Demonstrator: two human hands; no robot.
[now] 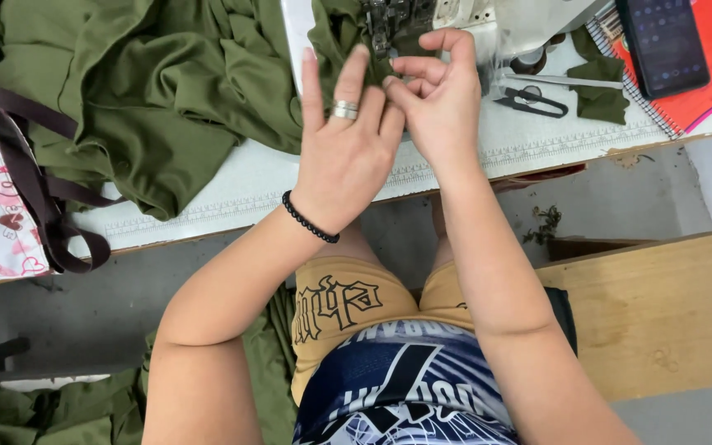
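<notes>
The olive-green knit fabric (pixel 335 33) lies at the sewing machine's metal presser foot (pixel 385 21), just ahead of both hands: left hand (pixel 344 156) flat and open on it, right hand (pixel 438 99) pinching its edge, nearer the foot

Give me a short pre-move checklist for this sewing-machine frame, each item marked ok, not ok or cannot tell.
1. Olive fabric lies under the presser foot: ok.
2. Left hand flat on the fabric, fingers extended: ok.
3. Right hand pinching the fabric edge: cannot tell, fingers curl over it.
4. Fingertips clear of the needle: cannot tell.
5. Thread snips lie beside the right hand: ok.
6. Loose fabric pile stays on the table: ok.
</notes>
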